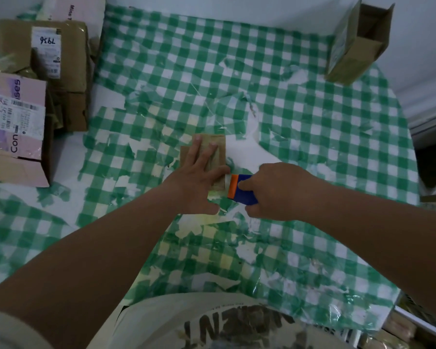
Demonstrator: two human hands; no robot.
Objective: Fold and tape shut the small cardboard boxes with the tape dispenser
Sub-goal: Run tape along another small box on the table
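Observation:
A small brown cardboard box (pixel 218 151) lies at the middle of the table. My left hand (pixel 199 177) presses flat on its top with straight, spread fingers. My right hand (pixel 275 191) grips a blue tape dispenser (pixel 244 190) with an orange front, held against the box's near right edge. A short strip of clear tape runs from the dispenser onto the box.
The table wears a torn green-and-white checked cloth (pixel 312 127). A pile of used brown and pink boxes (pixel 35 96) sits at the left. An open brown box (pixel 360 44) stands at the far right. A shelf edge (pixel 431 137) lies beyond the table's right side.

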